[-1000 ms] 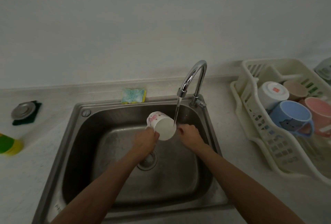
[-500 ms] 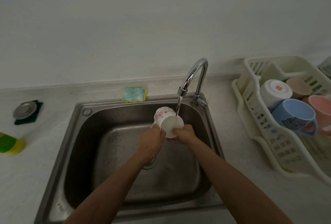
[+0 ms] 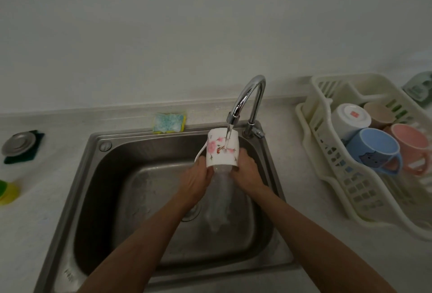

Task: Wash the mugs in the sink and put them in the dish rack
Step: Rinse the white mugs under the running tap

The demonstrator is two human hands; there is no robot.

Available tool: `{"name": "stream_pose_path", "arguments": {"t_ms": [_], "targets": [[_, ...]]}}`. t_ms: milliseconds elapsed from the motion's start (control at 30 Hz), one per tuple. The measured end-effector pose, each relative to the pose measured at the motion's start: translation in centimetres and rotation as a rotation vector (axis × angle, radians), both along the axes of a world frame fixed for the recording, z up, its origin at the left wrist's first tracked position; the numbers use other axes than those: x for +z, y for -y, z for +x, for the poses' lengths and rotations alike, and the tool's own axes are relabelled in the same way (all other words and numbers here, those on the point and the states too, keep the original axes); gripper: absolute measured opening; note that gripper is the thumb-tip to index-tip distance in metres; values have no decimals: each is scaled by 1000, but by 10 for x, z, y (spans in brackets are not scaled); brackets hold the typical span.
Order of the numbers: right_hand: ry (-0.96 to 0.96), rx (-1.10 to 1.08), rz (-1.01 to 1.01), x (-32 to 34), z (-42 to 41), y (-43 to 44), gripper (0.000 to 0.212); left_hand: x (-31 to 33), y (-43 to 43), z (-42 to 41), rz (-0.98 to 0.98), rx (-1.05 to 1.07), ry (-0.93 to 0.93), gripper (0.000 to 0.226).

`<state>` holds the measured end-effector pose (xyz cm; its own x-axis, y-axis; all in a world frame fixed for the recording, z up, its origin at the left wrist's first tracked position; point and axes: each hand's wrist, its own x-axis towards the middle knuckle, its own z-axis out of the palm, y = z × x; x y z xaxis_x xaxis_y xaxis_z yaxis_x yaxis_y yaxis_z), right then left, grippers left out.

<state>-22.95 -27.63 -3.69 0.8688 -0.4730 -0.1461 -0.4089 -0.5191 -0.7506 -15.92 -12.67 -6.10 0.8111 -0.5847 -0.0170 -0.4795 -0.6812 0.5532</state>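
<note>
at centre frame, under the running tap (image 3: 247,103), the left hand (image 3: 196,180) and right hand (image 3: 247,173) both grip an upturned flowered mug (image 3: 222,150) over the sink (image 3: 112,175).

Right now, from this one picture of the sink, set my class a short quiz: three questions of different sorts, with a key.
1. True or false: water from the tap is running onto the floral mug.
2. How many mugs can you see in the dish rack?
3. The floral mug is held by: A. one hand, B. both hands, C. neither hand.

Key
1. True.
2. Four: white mug, tan mug, blue mug, pink mug.
3. B: left hand and right hand.
</note>
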Motion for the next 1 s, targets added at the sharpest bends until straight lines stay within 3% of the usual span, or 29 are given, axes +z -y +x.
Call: {"name": "stream_pose_path", "arguments": {"t_ms": [167,267,333,433,533,633,733,867,1000], "targets": [[55,37,-96,10,-14,3,52,-10,21,-4,-270,68,-292,60],[39,35,-35,12,-22,6,50,-9,32,-10,-359,123,-399,28],[9,8,-19,15,-24,12,51,-1,39,-15,-455,166,-569,27],[-9,6,-51,15,-21,29,59,10,47,-16,-402,211,-855,35],[81,31,159,17,-19,49,85,19,52,-7,-374,126,-1089,31],[150,44,257,25,-18,54,81,28,52,3,-343,-24,-1269,22],[130,-41,180,24,-13,55,81,32,53,8,-277,-28,-1176,27],[10,-58,121,25,-12,54,76,31,66,20,-160,191,-700,47],[-68,-119,147,25,-7,57,79,33,72,26,-27,110,-368,52]]}}
